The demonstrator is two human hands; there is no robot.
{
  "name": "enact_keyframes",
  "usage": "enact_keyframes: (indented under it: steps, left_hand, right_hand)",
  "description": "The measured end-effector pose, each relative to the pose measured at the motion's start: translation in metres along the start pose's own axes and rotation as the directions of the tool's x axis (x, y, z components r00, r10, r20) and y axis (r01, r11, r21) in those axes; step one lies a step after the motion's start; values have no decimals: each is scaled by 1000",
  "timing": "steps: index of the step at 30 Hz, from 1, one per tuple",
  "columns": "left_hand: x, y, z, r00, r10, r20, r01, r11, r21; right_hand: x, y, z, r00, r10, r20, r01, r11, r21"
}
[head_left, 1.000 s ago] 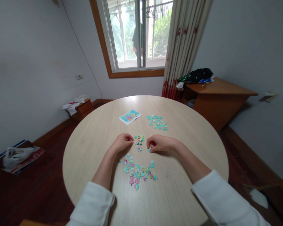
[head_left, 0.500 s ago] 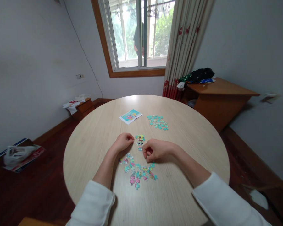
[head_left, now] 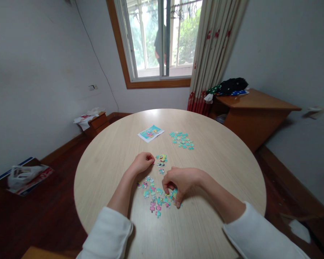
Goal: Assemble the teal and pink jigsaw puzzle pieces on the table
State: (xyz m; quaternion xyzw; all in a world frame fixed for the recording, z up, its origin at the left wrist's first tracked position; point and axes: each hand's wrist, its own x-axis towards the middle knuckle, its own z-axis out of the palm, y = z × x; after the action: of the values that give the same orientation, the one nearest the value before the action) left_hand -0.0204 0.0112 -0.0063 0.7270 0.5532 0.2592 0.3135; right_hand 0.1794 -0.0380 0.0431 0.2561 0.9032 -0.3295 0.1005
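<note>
My left hand (head_left: 143, 162) rests on the table with its fingers pinched together, left of a small joined section of jigsaw puzzle (head_left: 162, 158) showing a yellow cartoon figure. Whatever the pinch holds is too small to make out. Just below that section lies a single puzzle piece (head_left: 161, 171). Over the right side of the near group of loose puzzle pieces (head_left: 158, 200), my right hand (head_left: 184, 181) reaches down, thumb and fingers apart. It covers some of these pink, teal and yellow pieces.
A printed reference picture (head_left: 151, 133) lies farther back on the round table (head_left: 105, 162). Right of it is a second spread of mostly teal puzzle pieces (head_left: 182, 140). A wooden desk (head_left: 256, 100) bearing dark cloth (head_left: 233, 85) stands beyond the table at right.
My right hand has moved down toward me, onto the near loose pieces, and its fingers have spread. My left hand keeps its pinch in place. The view has shifted slightly.
</note>
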Motion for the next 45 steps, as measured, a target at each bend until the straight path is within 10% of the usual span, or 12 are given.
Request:
enact_keyframes:
  steps: [33, 45]
  left_hand:
    - [-1, 0, 0, 1000, -3, -14, 3, 1000, -7]
    - [-2, 4, 0, 1000, -12, -12, 12, 1000, -8]
  right_hand:
    - [-6, 7, -7, 936, 297, -189, -260, 945, 196]
    - [-3, 11, -6, 991, 72, -110, -52, 984, 173]
